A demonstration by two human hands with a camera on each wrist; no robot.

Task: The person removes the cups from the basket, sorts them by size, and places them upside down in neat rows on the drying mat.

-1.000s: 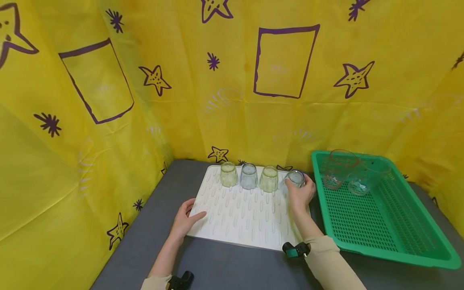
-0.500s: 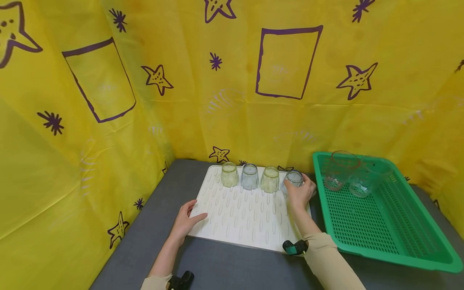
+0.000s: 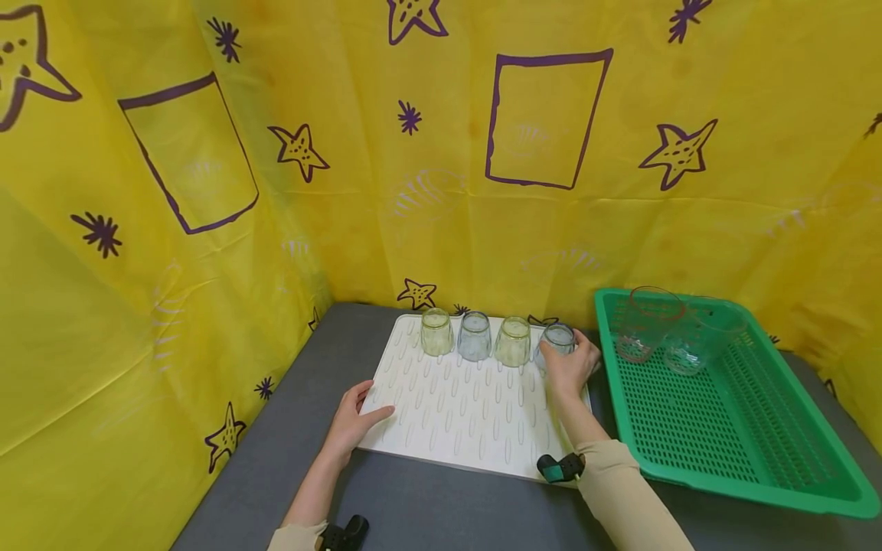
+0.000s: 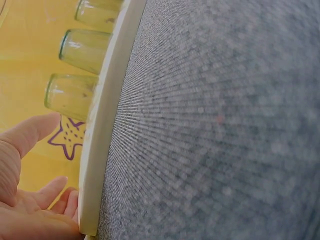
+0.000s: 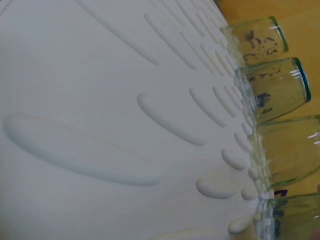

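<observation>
A white ribbed drying mat (image 3: 468, 413) lies on the dark table. Along its back edge stand, from the left, a green glass (image 3: 436, 334), a blue glass (image 3: 474, 337), a second green glass (image 3: 513, 342) and a second blue glass (image 3: 558, 337). My right hand (image 3: 570, 367) holds the second blue glass at the row's right end, thumb on the near side and fingers behind, partly hidden. At the mat's left edge is my left hand (image 3: 351, 421), thumb stretched over the surface and fingers loosely bent by the rim, gripping nothing. The left wrist view shows that hand (image 4: 30, 175) beside the mat's side.
Right of the mat stands a green plastic basket (image 3: 730, 482), close to the right forearm. Two larger see-through vessels, one pinkish (image 3: 637, 329) and one clear (image 3: 689, 352), sit in its back left part. A yellow patterned cloth (image 3: 441, 229) hangs behind and to the left.
The right hand has nudged the second blue glass very slightly left, toward the row, and keeps hold of it. The left hand stays at the mat's edge.
</observation>
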